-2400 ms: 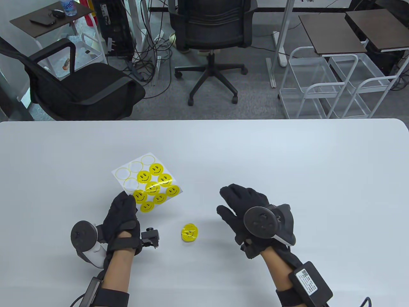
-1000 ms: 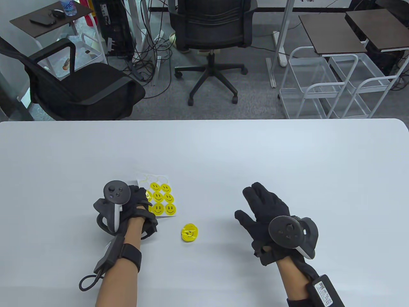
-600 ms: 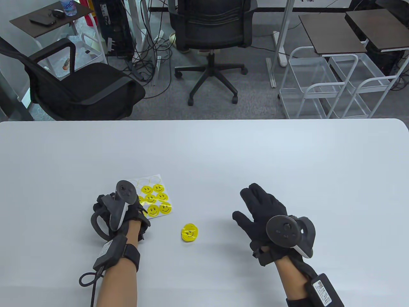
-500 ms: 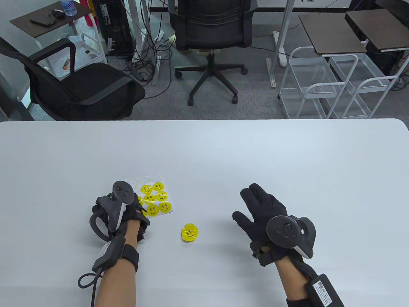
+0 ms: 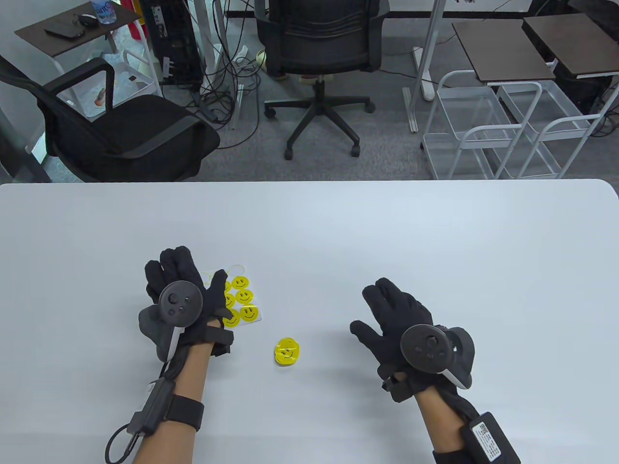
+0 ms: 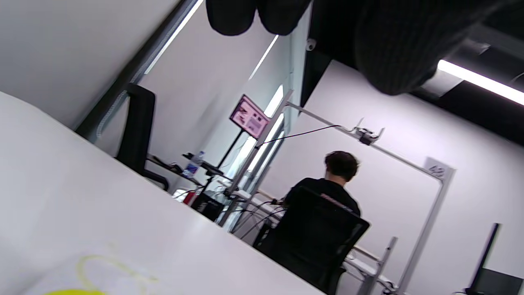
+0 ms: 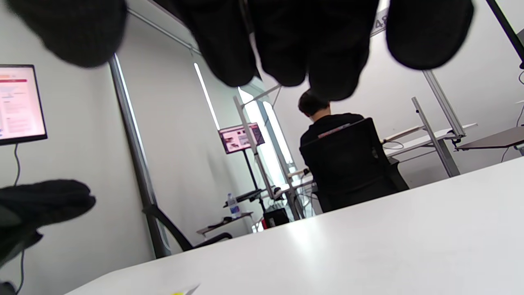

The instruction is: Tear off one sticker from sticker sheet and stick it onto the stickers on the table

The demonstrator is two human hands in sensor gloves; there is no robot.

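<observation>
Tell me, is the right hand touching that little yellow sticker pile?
Apart. The table view shows bare table between the right hand and the sticker pile.

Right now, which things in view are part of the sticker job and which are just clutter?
Job:
- sticker sheet, flat on the table, left hand partly over it
- stuck stickers near the table's front
- right hand, open, holding nothing

Clutter:
- office chairs behind the table
- white carts
- water bottle
</observation>
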